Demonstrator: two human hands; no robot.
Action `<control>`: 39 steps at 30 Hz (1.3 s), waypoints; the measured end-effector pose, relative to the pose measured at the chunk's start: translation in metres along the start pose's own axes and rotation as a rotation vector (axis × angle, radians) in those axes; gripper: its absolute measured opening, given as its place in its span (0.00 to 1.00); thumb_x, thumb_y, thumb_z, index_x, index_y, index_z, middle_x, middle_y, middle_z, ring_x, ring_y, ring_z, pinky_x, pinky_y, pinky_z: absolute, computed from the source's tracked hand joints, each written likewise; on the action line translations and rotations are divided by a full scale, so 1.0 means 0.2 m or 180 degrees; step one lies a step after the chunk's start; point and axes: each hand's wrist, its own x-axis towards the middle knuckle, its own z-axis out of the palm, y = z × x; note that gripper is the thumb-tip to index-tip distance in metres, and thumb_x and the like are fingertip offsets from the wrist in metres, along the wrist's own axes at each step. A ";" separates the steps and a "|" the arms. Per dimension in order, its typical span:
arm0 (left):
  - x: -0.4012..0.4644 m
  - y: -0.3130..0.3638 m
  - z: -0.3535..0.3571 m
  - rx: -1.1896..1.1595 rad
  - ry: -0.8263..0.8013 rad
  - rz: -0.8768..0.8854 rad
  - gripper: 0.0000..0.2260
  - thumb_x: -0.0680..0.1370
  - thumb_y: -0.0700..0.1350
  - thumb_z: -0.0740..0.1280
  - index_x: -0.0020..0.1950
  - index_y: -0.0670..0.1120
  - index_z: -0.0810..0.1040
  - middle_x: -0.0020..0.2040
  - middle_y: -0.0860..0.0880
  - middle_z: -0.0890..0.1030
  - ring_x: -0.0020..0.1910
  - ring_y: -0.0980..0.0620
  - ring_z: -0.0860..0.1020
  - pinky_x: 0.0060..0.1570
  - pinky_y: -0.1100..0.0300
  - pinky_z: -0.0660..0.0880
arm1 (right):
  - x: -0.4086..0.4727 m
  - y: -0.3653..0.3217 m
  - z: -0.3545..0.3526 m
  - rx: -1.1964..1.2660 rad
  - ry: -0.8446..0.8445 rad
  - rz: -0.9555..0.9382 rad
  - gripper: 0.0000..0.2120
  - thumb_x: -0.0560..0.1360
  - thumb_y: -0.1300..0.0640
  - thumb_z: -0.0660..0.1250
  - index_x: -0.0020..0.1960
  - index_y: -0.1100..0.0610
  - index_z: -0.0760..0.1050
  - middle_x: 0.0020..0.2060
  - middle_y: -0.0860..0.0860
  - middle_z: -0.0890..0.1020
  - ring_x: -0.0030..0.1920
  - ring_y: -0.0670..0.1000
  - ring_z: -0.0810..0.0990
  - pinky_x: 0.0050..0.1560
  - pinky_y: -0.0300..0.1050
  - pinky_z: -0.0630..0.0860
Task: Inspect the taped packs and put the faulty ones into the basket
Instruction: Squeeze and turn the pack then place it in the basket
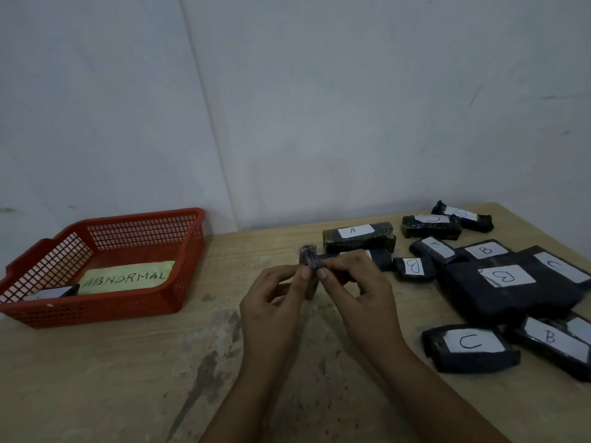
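Above the middle of the table, my left hand (273, 297) and my right hand (358, 289) together pinch a small pack (309, 256) wrapped in black tape. Its label is hidden from me. A red mesh basket (134, 310) stands at the left, with a yellow "ABNORMAL" sign lying in it and one dark pack (57, 291) at its near left corner. Several black taped packs with white letter labels lie at the right, among them a long pack marked A (358, 239), a large one marked B (508, 287) and one marked C (470, 348).
The wooden table (128, 378) meets a pale wall at the back, and its right edge runs diagonally past the pile of packs. The basket overhangs the table's left side.
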 end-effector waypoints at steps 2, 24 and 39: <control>0.01 -0.02 -0.01 -0.0049 -0.0002 -0.0215 0.07 0.81 0.51 0.74 0.54 0.51 0.89 0.52 0.52 0.88 0.53 0.50 0.87 0.54 0.49 0.85 | -0.01 0.00 0.00 0.0097 -0.0166 0.0104 0.09 0.81 0.59 0.74 0.59 0.49 0.86 0.51 0.41 0.85 0.54 0.46 0.84 0.52 0.35 0.80; -0.03 -0.05 0.02 0.0292 -0.0068 0.0240 0.12 0.79 0.35 0.76 0.59 0.49 0.90 0.48 0.54 0.87 0.50 0.50 0.86 0.50 0.62 0.81 | -0.03 -0.01 0.01 0.0879 0.0094 0.1010 0.11 0.81 0.49 0.72 0.45 0.55 0.84 0.39 0.49 0.85 0.41 0.47 0.83 0.47 0.44 0.80; 0.00 -0.08 -0.02 0.0200 -0.0027 -0.0138 0.03 0.79 0.42 0.78 0.49 0.49 0.91 0.44 0.52 0.88 0.46 0.52 0.87 0.50 0.51 0.84 | -0.02 0.02 0.00 0.0599 -0.0351 0.1157 0.05 0.81 0.58 0.74 0.46 0.56 0.84 0.39 0.51 0.85 0.37 0.42 0.80 0.40 0.36 0.78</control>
